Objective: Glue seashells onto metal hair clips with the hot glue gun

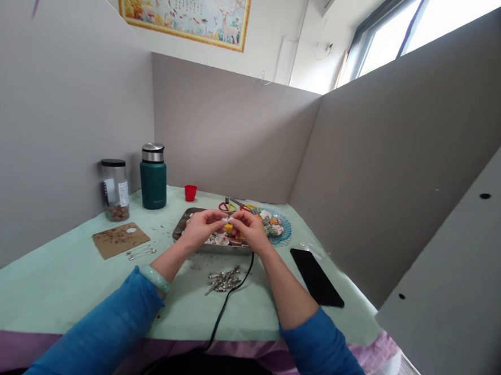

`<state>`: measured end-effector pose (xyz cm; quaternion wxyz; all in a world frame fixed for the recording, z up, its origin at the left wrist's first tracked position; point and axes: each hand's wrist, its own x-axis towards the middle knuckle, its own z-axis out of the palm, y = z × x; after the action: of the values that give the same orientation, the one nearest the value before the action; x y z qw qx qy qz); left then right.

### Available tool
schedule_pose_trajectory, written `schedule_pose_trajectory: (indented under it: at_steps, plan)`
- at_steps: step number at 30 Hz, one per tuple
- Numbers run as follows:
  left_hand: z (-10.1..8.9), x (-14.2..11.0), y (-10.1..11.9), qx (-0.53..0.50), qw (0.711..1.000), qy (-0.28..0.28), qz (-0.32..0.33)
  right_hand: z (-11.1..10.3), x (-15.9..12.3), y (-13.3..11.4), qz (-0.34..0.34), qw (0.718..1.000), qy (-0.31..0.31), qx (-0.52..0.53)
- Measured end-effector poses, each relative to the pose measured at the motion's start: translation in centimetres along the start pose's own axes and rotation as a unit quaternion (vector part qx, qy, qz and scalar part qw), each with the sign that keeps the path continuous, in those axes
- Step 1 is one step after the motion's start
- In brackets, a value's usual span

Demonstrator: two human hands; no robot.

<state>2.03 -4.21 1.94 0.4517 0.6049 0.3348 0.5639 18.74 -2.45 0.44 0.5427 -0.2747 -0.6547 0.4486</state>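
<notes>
Above the metal tray point(196, 247), my left hand point(202, 228) and my right hand point(250, 228) meet fingertip to fingertip. Both pinch a small white piece point(227, 220), too small and too covered by fingers to tell its kind. Below them the tray carries shell-like white and coloured pieces point(222, 239), partly hidden by my hands. A pile of small silver metal clips point(224, 279) lies on the cloth in front of the tray. To the right, a blue glass plate point(286, 235) holds more colourful decorated pieces.
A black cable point(225, 305) runs from the tray toward me. Phone-like black slab point(316, 276) at right; brown card point(120, 240) and large safety pins point(142, 253) at left. Behind stand a jar point(114, 190), a green thermos point(153, 181), a red cup point(190, 193) and colour-handled pliers point(228, 206). Grey partitions surround the table.
</notes>
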Motion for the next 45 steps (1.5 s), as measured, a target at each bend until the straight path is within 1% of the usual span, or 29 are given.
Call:
schedule_pose_trajectory:
  at_steps: [12,16,20,28,32,35,41,45]
  plan:
    - [-0.07,-0.16,0.11,-0.038,0.999,0.006,-0.037,0.05,-0.06,-0.02,-0.008,1.000,-0.010,0.014]
    - [0.04,-0.19,0.20,-0.045,0.998,0.013,-0.033,0.00,0.11,0.33,-0.018,1.000,-0.009,0.003]
    - [0.14,-0.21,0.24,-0.066,0.997,0.008,-0.024,0.00,0.16,0.47,-0.024,1.000,-0.005,-0.003]
    - [0.05,-0.16,-0.27,-0.086,0.995,0.002,-0.042,0.21,-0.13,0.03,-0.025,1.000,-0.011,0.007]
    - [-0.04,-0.04,-0.58,-0.111,0.992,0.003,-0.052,0.28,-0.23,-0.19,-0.015,0.999,-0.027,0.009]
    - [-0.08,0.01,-0.63,-0.122,0.991,0.001,-0.047,0.28,-0.31,-0.36,-0.011,0.999,-0.038,0.010]
    - [-0.28,0.09,-0.47,-0.142,0.989,0.018,-0.034,0.00,-0.26,-0.41,-0.040,0.999,-0.012,0.011]
    - [-0.26,0.10,-0.41,-0.141,0.989,0.023,-0.040,-0.29,0.03,0.19,-0.018,1.000,-0.012,-0.014]
